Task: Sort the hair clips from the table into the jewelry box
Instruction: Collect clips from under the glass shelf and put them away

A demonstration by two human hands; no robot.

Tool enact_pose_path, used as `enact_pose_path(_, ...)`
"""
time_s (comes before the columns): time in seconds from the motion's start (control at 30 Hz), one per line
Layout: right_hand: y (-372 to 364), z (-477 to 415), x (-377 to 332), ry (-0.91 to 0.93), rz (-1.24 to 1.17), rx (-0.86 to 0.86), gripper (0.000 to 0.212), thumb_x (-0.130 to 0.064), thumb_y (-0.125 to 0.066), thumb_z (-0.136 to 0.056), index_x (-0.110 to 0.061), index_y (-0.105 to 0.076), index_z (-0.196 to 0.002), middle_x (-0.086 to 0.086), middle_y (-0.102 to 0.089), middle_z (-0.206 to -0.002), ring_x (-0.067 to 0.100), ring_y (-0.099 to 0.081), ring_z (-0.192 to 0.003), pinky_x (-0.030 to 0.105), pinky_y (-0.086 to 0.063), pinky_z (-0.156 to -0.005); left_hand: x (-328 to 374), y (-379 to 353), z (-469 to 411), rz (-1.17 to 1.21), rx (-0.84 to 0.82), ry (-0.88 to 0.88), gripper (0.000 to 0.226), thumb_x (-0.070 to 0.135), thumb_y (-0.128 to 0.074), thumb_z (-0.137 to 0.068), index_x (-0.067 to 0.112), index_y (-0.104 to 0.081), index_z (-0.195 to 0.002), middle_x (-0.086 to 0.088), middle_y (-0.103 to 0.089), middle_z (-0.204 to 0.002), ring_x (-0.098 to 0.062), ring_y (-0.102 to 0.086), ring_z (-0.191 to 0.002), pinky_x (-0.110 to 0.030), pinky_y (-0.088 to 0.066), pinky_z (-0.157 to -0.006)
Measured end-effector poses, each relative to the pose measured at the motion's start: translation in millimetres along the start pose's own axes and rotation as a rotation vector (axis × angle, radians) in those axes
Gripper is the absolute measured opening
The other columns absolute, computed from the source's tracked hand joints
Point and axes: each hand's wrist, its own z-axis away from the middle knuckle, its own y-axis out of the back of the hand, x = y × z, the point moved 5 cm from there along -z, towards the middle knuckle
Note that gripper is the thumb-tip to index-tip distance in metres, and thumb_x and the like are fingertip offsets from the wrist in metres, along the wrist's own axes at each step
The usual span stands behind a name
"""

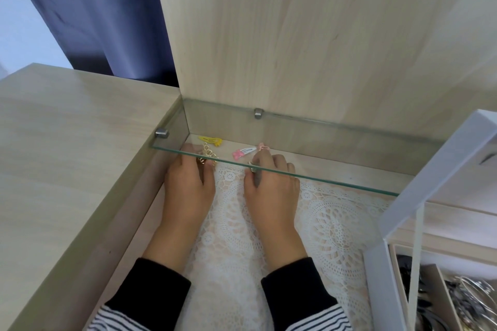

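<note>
Gold looped clip (208,154) gripped by left hand (188,185) — right hand (271,185) pinches a pink clip (263,147) over white lace doily (336,223)

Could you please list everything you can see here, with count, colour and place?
yellow hair clip: one, yellow, back left
bow hair clip: one, pink-white, between the fingertips
gold ring clip: one, gold, left fingertips
small pink clip: one, pink, right fingertips
silver clip: one, silver, right hand
glass shelf: one, clear, over the fingers
lace mat: one, white, under hands
jewelry box: one, white, open, lower right
curtain: one, blue, upper left
left hand: touches gold ring clip
right hand: grips silver clip
</note>
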Motion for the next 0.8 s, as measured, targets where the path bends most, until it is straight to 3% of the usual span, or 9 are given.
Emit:
enact_pose_path(0.13,0.3,-0.6,0.1,-0.007,-0.021,-0.003,0.028,-0.019,-0.071,-0.076,-0.02,-0.062,-0.102,0.0,-0.06,-0.085,0.023,-0.052,-0.075,0.029,-0.036,-0.063,4.2,1.8,1.5,0.048,-0.006,0.007,0.019,0.008,-0.058,-0.091,0.009,-0.053,-0.109,-0.01,-0.065,-0.093,-0.026,-0.062,-0.084,-0.045,-0.052,-0.074)
enact_pose_path(0.23,-0.2,-0.8,-1.1,0.0,-0.101,-0.029,0.024,-0.013,-0.068,-0.078,-0.018,-0.061,-0.1,0.002,-0.059,-0.085,0.023,-0.051,-0.076,0.033,-0.044,-0.064,7.6,4.2,2.7,0.098,-0.006,0.001,0.025,0.006,-0.057,-0.092,0.016,-0.056,-0.115,-0.004,-0.066,-0.096,-0.021,-0.062,-0.087,-0.035,-0.051,-0.076)
enact_pose_path(0.37,1.3,-0.4,-2.5,-0.006,-0.271,-0.005,0.032,0.001,-0.061,-0.077,-0.012,-0.061,-0.106,0.005,-0.057,-0.087,0.023,-0.053,-0.074,0.04,-0.05,-0.066,9.5,5.0,3.7,0.123,-0.025,-0.007,0.02,0.003,-0.056,-0.092,0.016,-0.064,-0.104,-0.001,-0.066,-0.095,-0.016,-0.061,-0.088,-0.029,-0.05,-0.079)
enact_pose_path(0.53,6.4,2.2,-5.9,0.01,-0.288,0.003,0.03,0.0,-0.061,-0.078,-0.013,-0.062,-0.105,0.002,-0.058,-0.086,0.019,-0.052,-0.076,0.037,-0.049,-0.068,17.3,8.2,8.4,0.171,-0.02,-0.003,0.019,0.003,-0.06,-0.088,0.016,-0.066,-0.1,0.001,-0.065,-0.096,-0.011,-0.061,-0.091,-0.014,-0.046,-0.08)
enact_pose_path(0.7,12.5,5.5,-10.9,-0.002,-0.314,-0.044,0.027,-0.006,-0.059,-0.082,-0.012,-0.06,-0.108,0.003,-0.06,-0.09,0.02,-0.055,-0.082,0.039,-0.052,-0.072,24.0,11.0,12.8,0.128,-0.006,-0.115,0.016,0.01,-0.063,-0.089,0.014,-0.067,-0.105,-0.001,-0.062,-0.103,-0.016,-0.061,-0.098,-0.037,-0.052,-0.089)
enact_pose_path(0.8,20.6,12.9,-12.4,-0.005,-0.312,-0.062,0.031,-0.005,-0.058,-0.084,-0.01,-0.059,-0.114,0.005,-0.059,-0.093,0.02,-0.054,-0.086,0.032,-0.049,-0.077,31.2,13.1,16.7,0.119,-0.016,-0.152,0.015,0.012,-0.06,-0.094,0.012,-0.067,-0.108,-0.003,-0.061,-0.106,-0.019,-0.062,-0.098,-0.039,-0.054,-0.087)
